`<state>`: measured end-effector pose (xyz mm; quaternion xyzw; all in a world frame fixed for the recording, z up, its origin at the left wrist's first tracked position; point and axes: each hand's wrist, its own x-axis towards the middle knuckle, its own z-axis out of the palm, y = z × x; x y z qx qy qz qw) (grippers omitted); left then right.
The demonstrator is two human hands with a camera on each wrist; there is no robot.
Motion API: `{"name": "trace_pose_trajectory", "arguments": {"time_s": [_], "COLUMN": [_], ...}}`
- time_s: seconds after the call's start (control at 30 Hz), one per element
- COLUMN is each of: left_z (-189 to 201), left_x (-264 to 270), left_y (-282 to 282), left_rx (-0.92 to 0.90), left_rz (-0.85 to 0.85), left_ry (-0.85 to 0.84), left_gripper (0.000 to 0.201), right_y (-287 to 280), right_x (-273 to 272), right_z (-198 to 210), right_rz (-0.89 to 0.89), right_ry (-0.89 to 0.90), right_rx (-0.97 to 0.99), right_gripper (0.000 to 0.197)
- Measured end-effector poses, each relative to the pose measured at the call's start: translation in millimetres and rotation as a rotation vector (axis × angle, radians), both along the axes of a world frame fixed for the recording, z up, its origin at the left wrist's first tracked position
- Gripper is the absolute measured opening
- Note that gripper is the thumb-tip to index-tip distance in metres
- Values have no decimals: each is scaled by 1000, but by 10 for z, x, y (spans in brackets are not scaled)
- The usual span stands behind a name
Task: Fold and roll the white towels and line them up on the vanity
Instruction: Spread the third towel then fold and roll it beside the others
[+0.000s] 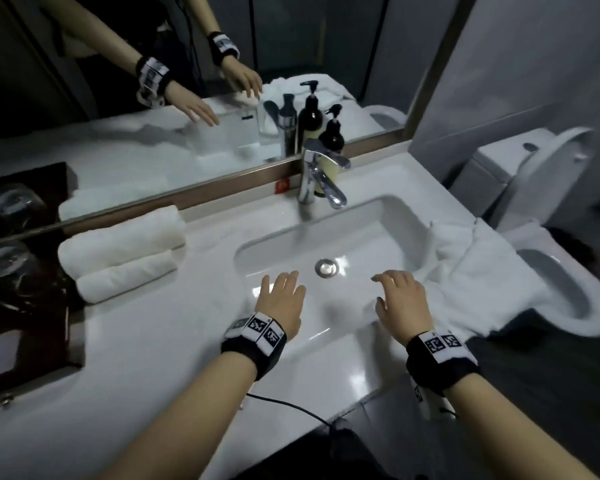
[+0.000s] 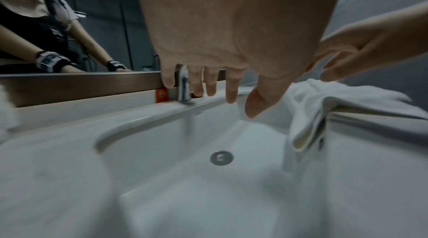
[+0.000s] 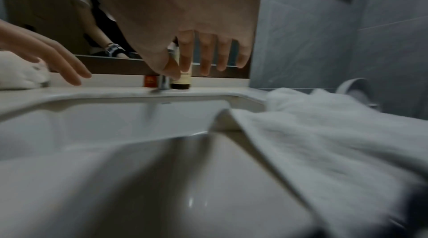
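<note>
Two rolled white towels lie side by side on the white vanity (image 1: 125, 341) at the left: a larger roll (image 1: 122, 239) behind and a smaller roll (image 1: 127, 277) in front. A loose, crumpled white towel (image 1: 482, 271) (image 2: 324, 106) (image 3: 324, 132) drapes over the sink's right rim. My left hand (image 1: 281, 296) (image 2: 220, 84) hovers over the basin with fingers spread, holding nothing. My right hand (image 1: 400, 299) (image 3: 208, 59) hovers over the basin's right side beside the loose towel, fingers relaxed and empty.
A chrome faucet (image 1: 321, 174) and a dark pump bottle (image 1: 331, 136) stand behind the sink (image 1: 388, 223). A dark tray with glasses (image 1: 11, 258) sits at the far left. A toilet (image 1: 534, 174) stands to the right. The mirror (image 1: 153, 98) backs the vanity.
</note>
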<state>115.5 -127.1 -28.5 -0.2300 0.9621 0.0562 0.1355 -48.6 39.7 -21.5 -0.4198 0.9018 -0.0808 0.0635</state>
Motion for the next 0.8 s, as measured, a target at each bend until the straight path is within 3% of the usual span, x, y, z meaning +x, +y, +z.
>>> {"name": "trace_pose_trajectory", "arguments": {"time_s": [0.13, 0.27, 0.33, 0.47, 0.6, 0.73, 0.8], "left_z": [-32, -96, -114, -123, -112, 44, 187], "left_x": [-519, -924, -1081, -1261, -1326, -1354, -1357], "left_y": [465, 826, 962, 1154, 1168, 1074, 994], "left_rx": [44, 83, 92, 119, 190, 558, 742], "left_rz": [-100, -158, -175, -197, -156, 21, 174], "left_ry": [-10, -16, -13, -15, 18, 227, 418], "left_gripper": [56, 57, 55, 56, 69, 111, 103], "right_y": [577, 1034, 1149, 1135, 1010, 684, 436], "right_x": [-416, -730, -828, -925, -1014, -819, -668], "right_z": [-12, -131, -194, -248, -116, 159, 279], "right_rz": [-229, -249, -220, -175, -303, -153, -71], "right_ry": [-21, -142, -172, -40, -294, -496, -601], "right_rx": [113, 285, 284, 343, -41, -402, -509], "right_gripper": [67, 80, 68, 30, 8, 14, 12]}}
